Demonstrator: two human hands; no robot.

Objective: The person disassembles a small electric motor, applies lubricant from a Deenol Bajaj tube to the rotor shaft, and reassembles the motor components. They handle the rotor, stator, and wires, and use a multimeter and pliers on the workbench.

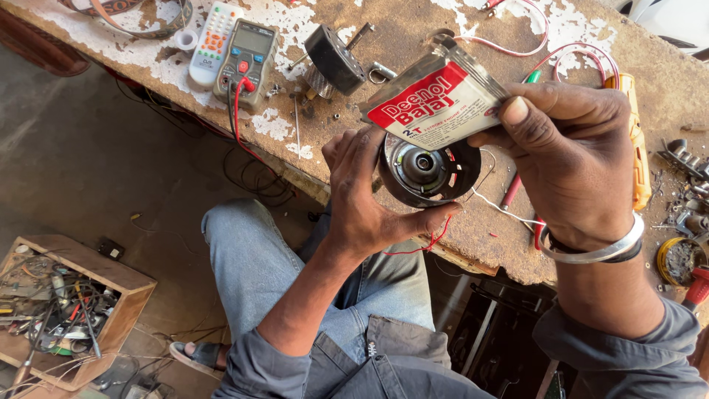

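My left hand [363,193] grips a round black motor housing [427,171] from the left side, its open face with a shiny centre bearing turned up, red and white wires trailing from it. My right hand [569,151] pinches a small silver sachet with a red and white label [434,94] by its right edge, tilted directly over the motor housing. Both hands are held above the front edge of a worn workbench [480,244].
On the bench lie a multimeter with red lead [246,63], a white remote [214,35], a black motor part [334,58], an orange-handled tool [636,140], loose wires and screws. A wooden box of tools [66,310] stands on the floor at the left.
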